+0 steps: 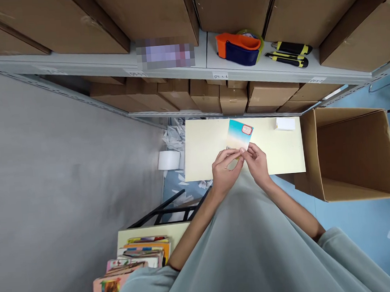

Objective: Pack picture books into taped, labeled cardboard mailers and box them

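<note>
Left hand (224, 169), right hand (258, 163), apparently fingertip-to-fingertip

Looks like a storeroom with a packing corner, judging by labelled shelves (260, 76), cartons (231, 3), cutters (295, 47) and tape dispenser (241, 52) beyond the right hand (257, 162), a desk (201, 141) beneath it and an open box (354, 151) to its right.
</note>
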Available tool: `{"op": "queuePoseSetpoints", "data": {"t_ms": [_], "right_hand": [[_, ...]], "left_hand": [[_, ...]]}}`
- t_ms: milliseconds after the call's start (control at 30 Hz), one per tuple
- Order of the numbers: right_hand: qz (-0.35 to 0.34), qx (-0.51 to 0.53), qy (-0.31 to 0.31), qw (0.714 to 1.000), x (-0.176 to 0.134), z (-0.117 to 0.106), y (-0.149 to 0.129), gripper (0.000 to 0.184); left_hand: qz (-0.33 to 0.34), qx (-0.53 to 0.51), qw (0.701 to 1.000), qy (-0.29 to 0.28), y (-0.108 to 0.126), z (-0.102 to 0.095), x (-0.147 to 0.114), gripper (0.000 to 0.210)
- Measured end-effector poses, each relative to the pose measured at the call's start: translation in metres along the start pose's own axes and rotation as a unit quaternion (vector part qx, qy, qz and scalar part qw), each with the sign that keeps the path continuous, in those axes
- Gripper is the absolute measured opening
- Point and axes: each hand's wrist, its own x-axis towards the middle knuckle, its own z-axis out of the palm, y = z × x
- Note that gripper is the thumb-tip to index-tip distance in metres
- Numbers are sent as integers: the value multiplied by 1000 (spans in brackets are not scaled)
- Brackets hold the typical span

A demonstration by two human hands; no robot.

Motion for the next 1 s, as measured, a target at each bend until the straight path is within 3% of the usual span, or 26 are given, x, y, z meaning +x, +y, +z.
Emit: {"op": "queuePoseSetpoints", "data": {"t_ms": [100,233,333,433,633,833,1000], "right_hand": [[8,9,-11,1000,1,0,-3,50],[31,42,-53,997,-2,-10,-8,51],[47,39,-53,997,-3,-18,-8,60],[53,34,-44,997,-1,-22,-3,65],[50,20,-35,998,2,-26,11,64],[-59,-101,74,990,-1,-33,5,57],[-23,-42,-26,999,-9,-23,-2,55]], "left_hand": [[-8,14,1000,8,-6,-8,1,21],[-109,-4,991,71,-19,-25,8,46],[-206,-100,973,12,-27,-33,11,55],[-249,-152,956,-8,-29,-32,8,54],[-248,-148,958,5,-23,-23,1,49],[-206,-132,969,45,-20,-19,3,47],[-101,-46,992,60,-5,-9,-4,35]]}}
